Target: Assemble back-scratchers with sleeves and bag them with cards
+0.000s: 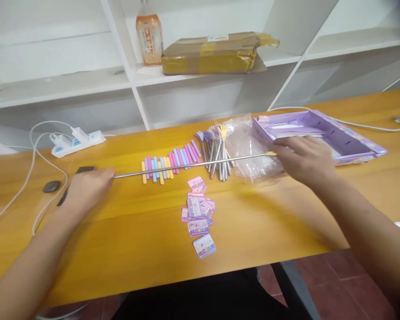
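A long, thin metal telescopic back scratcher is stretched out level above the table between my two hands. My left hand is closed round its left end. My right hand, slightly blurred, is closed on the other end, where a bit of yellow shows; the fingers hide the rest. Beneath the rod lies a row of pink, blue and yellow sticks. Beside them is a pile of shortened back scratchers with coloured hand-shaped heads. Small printed cards lie scattered nearer me, some overlapping.
An open purple box and crumpled clear plastic are at the right. On the left are a white power strip, cables and a dark oval object. An orange bottle and taped carton stand on the shelf.
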Tool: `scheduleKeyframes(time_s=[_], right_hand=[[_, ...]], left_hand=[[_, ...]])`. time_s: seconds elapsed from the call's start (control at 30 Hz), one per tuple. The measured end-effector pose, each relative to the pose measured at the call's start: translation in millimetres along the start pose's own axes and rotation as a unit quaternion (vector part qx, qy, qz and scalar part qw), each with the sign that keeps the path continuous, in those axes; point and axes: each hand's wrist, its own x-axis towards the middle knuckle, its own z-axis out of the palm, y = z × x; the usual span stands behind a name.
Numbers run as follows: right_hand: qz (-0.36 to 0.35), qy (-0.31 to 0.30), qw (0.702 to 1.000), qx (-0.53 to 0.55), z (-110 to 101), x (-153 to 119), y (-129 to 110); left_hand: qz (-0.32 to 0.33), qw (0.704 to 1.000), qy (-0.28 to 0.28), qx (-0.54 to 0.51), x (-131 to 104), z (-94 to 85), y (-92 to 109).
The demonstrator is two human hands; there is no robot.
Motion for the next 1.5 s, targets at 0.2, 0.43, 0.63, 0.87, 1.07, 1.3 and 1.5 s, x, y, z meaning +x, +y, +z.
scheduleKeyframes(time_s=[0.2,0.43,0.63,0.87,1.07,1.3,1.5], right_hand=[[0.051,0.003,0.998,0.028,7.6,-39.0,40.7],[0.097,-0.069,0.992,0.029,6.0,-38.7,36.6],[0.116,-0.076,0.99,0.022,12.2,-29.0,50.0],[0.064,-0.069,0.995,0.04,12.4,-8.4,37.8],[-0.082,-0.013,0.996,0.02,-2.1,61.5,-49.7],[-0.147,-0.05,0.986,0.059,-21.7,110.1,-168.9],[-0.145,-0.026,0.986,0.077,-14.0,105.3,-169.9]], left_hand=[[-0.004,0.995,-0.023,-0.092,-27.3,6.3,-4.0],[0.002,0.994,0.04,-0.099,-26.5,-3.3,3.9],[0.043,0.99,0.07,-0.113,-30.3,-2.6,-0.4],[0.042,0.98,0.096,-0.166,-33.4,15.0,-13.3],[0.117,0.976,0.098,-0.158,7.2,-5.3,35.5],[0.205,0.956,0.124,-0.168,46.4,-39.1,105.1],[0.214,0.959,0.114,-0.144,38.7,-35.0,108.4]])
